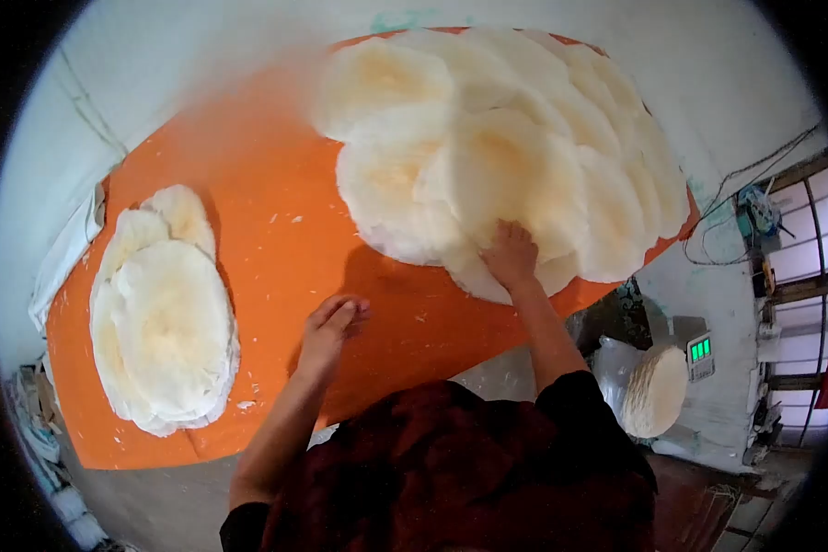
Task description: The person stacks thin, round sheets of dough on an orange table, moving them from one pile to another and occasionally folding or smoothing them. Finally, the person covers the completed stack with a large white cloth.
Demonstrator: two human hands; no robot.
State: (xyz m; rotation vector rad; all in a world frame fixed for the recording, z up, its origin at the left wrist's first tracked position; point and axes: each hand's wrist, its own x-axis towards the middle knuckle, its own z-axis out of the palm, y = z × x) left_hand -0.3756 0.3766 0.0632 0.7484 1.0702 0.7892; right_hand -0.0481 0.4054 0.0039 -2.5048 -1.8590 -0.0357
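Large, thin, round cream-coloured sheets (515, 166) overlap in a broad spread over the far right of an orange table (294, 221). My right hand (511, 253) lies on the near edge of this spread, palm down, fingers stretched over a sheet. Left of it, my left hand (334, 327) is held above the bare orange surface with its fingers curled together, and no sheet shows in it. On the table's left side sits a smaller stack of the same round sheets (175, 304), apart from both hands.
Right of the table, a thick stack of round sheets (656, 391) stands beside clear plastic (612, 363) and a scale display with green digits (700, 350). Cables (722, 230) hang along the right wall. White cloth (67, 253) hangs at the table's left edge.
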